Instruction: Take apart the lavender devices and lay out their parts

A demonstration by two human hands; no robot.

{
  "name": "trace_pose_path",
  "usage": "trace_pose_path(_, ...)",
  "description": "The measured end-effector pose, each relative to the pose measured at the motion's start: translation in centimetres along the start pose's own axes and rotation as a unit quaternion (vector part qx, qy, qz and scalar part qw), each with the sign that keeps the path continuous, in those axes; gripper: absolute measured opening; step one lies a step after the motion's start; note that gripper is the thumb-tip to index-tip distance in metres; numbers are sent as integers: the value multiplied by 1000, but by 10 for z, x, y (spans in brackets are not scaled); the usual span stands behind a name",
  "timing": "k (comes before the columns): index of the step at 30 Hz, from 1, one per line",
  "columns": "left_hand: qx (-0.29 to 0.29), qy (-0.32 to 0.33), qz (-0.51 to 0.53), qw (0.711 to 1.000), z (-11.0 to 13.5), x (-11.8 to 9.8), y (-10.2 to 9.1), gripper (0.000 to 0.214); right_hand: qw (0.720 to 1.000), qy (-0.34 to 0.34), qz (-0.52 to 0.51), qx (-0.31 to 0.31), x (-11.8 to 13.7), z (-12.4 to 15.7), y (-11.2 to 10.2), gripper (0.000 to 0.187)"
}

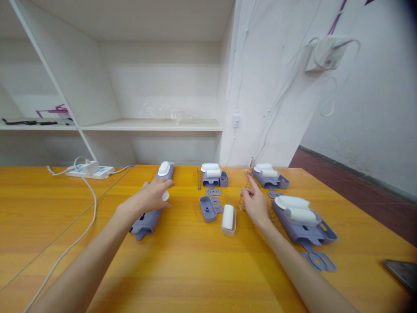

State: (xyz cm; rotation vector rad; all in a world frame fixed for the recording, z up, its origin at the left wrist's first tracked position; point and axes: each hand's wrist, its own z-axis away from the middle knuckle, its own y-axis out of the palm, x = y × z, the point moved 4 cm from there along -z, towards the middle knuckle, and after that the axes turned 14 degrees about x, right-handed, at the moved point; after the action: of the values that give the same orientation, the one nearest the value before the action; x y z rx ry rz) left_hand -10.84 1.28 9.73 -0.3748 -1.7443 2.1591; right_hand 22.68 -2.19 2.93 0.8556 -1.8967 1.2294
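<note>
My left hand [153, 195] is over a long grey-purple plastic housing [150, 221], fingers spread. A round white end [165, 196], perhaps of a roller, shows between its thumb and fingers; whether they touch it I cannot tell. A white oval cap [163, 168] lies at the housing's far end. My right hand [256, 204] has its index finger stretched forward, beside a thin coil spring [241, 205] on the table. More coils [274, 216] show right of the wrist. Between my hands are a grey-purple tray [207, 209] and a white roller [228, 217] in a clear pinkish box [229, 232].
Similar part sets, each with a housing, stand at the back middle [211, 182], back right [272, 177] and right [301, 228]. Flat cut-out plates [317, 261] lie near the right set. A power strip [97, 172] with a cable is left; a phone-like object [402, 271] is right.
</note>
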Motion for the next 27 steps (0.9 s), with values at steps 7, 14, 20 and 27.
trace_pose_path(7,-33,152,22,988,7,-99,-7,52,1000,6,17,8,-3,4,4,65)
trace_pose_path(14,-14,-20,2,1000,-7,-26,0,56,1000,14,6,5,-12,2,2,65)
trace_pose_path(20,63,-66,54,994,-4,43,19,52,1000,10,2,9,-14,2,8,64)
trace_pose_path(27,37,-92,45,994,5,28,16,66,1000,13,14,12,-15,1,8,63)
